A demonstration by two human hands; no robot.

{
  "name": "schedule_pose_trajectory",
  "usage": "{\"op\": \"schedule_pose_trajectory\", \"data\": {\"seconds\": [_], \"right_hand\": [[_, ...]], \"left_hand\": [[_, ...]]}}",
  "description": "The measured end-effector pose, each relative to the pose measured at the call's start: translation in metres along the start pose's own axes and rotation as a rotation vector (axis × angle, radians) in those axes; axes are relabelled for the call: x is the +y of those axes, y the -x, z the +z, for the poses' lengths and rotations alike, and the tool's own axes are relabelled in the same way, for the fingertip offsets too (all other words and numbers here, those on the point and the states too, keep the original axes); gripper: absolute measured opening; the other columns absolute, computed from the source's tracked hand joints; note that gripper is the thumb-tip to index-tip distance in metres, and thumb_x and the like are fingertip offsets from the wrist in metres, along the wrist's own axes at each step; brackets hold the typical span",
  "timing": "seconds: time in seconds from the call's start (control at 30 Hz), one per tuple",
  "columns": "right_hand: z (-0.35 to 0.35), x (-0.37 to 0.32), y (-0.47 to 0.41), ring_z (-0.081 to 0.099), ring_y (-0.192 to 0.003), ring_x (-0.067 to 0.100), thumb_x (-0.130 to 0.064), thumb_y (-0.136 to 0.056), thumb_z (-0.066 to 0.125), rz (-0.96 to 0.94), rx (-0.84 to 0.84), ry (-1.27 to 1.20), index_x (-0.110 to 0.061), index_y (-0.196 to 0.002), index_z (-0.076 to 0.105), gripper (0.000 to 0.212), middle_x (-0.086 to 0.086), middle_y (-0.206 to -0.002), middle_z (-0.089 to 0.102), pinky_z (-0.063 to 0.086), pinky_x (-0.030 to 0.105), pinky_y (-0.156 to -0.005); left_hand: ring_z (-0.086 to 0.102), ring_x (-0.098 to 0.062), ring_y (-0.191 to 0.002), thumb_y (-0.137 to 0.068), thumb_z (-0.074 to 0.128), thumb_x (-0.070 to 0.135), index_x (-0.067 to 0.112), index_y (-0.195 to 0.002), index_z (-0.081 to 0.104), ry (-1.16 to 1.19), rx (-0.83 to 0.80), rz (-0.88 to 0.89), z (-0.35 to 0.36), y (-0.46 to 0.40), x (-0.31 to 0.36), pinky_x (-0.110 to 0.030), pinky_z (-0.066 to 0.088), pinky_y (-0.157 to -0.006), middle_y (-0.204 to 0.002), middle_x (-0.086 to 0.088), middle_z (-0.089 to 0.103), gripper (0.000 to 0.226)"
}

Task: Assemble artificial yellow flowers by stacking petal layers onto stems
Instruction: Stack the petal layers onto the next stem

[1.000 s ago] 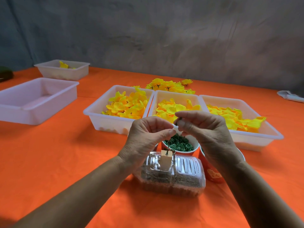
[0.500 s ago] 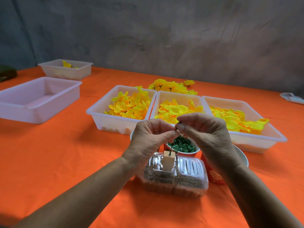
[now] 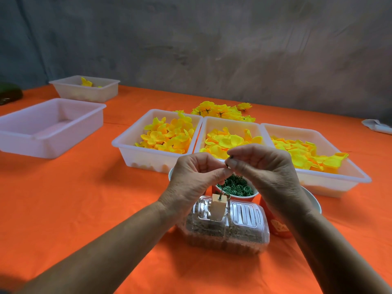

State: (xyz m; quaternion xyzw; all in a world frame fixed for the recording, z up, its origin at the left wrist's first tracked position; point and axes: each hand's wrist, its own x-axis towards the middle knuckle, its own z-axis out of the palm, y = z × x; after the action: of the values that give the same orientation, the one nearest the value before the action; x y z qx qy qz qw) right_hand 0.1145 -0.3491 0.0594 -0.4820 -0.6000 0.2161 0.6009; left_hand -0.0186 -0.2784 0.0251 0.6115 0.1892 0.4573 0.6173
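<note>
A small craft workbench: an orange-covered table [image 3: 63, 209] with sorted trays of yellow petals [image 3: 167, 136] against a bare grey wall [image 3: 212, 49].

Both hands are raised just above the red cup of green rings [image 3: 235, 186]. The left hand [image 3: 191, 179] and right hand [image 3: 263, 168] are held fingertip to fingertip, each curled in a pinch.

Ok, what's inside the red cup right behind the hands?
The red cup holds a heap of small green rings. The left hand and right hand cover its near rim, so its depth is hidden.
</note>
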Motion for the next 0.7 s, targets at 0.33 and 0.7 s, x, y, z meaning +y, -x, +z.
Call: {"op": "schedule_pose_trajectory", "data": {"seconds": [0.33, 0.7], "right_hand": [[0.001, 0.008, 0.0, 0.066, -0.066, 0.012, -0.017, -0.064, 0.075, 0.221, 0.07, -0.184, -0.015, -0.078, 0.073, 0.015, 0.003, -0.071, 0.072, 0.054, 0.021, -0.062], [0.002, 0.005, 0.0, 0.066, -0.069, 0.012, -0.013, -0.068, 0.073, 0.136, 0.038, -0.174, -0.022, -0.078, 0.076, 0.014, 0.001, -0.072, 0.072, 0.055, 0.025, -0.067]], "left_hand": [[0.066, -0.015, -0.066, -0.058, 0.076, 0.022, 0.006, -0.074, 0.069, -0.02, 0.009, -0.004, 0.002, 0.001, 0.002, -0.024, 0.055, -0.058, -0.07, -0.008, 0.071, 0.024], [0.065, -0.018, -0.067, -0.06, 0.077, 0.02, 0.01, -0.071, 0.07, -0.022, 0.012, -0.014, 0.002, 0.001, 0.001, -0.025, 0.054, -0.058, -0.073, -0.015, 0.07, 0.017]]}}
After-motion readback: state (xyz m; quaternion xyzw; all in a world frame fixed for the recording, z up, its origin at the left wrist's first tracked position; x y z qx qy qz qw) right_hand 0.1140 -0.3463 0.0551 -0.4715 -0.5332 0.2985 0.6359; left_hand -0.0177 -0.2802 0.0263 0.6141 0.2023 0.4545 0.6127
